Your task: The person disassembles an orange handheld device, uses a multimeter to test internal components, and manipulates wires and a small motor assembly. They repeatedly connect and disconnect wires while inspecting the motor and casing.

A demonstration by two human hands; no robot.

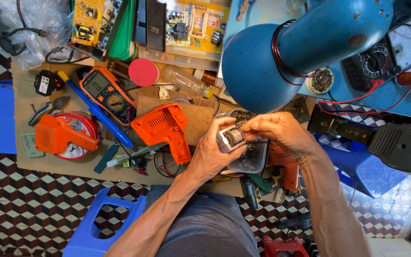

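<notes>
Between two hands [253, 140], one small motor [232, 138], over one clear tray [255, 164]

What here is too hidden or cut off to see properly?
Head view only:
- Small metal part: mostly wrapped by the left hand and right hand.
- Clear tray: contents covered by both hands.
- Orange tool: largely behind the right wrist.
- Analog meter: cut by the right edge.

Repair workshop: multimeter [106, 91], circuit boards [91, 21], strewn tools.
</notes>
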